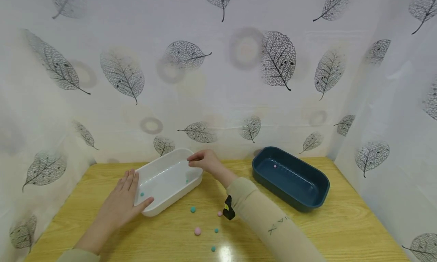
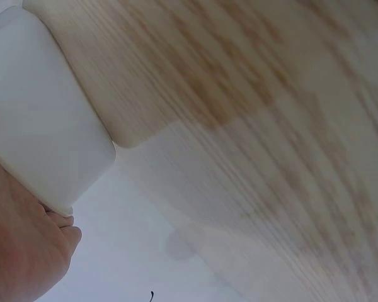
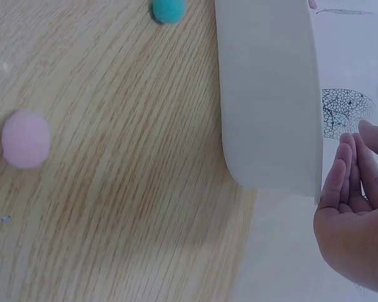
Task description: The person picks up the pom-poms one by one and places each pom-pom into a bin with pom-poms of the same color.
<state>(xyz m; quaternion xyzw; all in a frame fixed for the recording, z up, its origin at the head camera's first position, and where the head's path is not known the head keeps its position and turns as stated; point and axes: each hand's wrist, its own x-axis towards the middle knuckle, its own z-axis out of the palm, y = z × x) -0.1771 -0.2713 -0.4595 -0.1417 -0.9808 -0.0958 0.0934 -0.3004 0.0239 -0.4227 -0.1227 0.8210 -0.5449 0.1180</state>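
Observation:
A white rectangular tray point(image 1: 160, 184) stands at an angle on the left, with two small teal balls inside: one teal ball point(image 1: 142, 194) near its left end and one greenish ball point(image 1: 187, 180) towards the right. My left hand point(image 1: 119, 203) rests against the tray's left end, fingers straight and thumb spread along the near side. Over the tray's right end hovers my right hand point(image 1: 205, 162); its thumb point(image 3: 373, 135) stands a little apart from the fingertips, and nothing shows between them. In the right wrist view this hand is just past the tray's rim.
A dark blue tray point(image 1: 290, 180) stands on the right, holding a small pink ball point(image 1: 275, 166). Between and in front of the trays lie several loose balls, among them a larger pink ball point(image 1: 197, 231) and a teal ball point(image 1: 193, 209). A leaf-print curtain point(image 1: 222, 83) surrounds the wooden table point(image 1: 164, 243).

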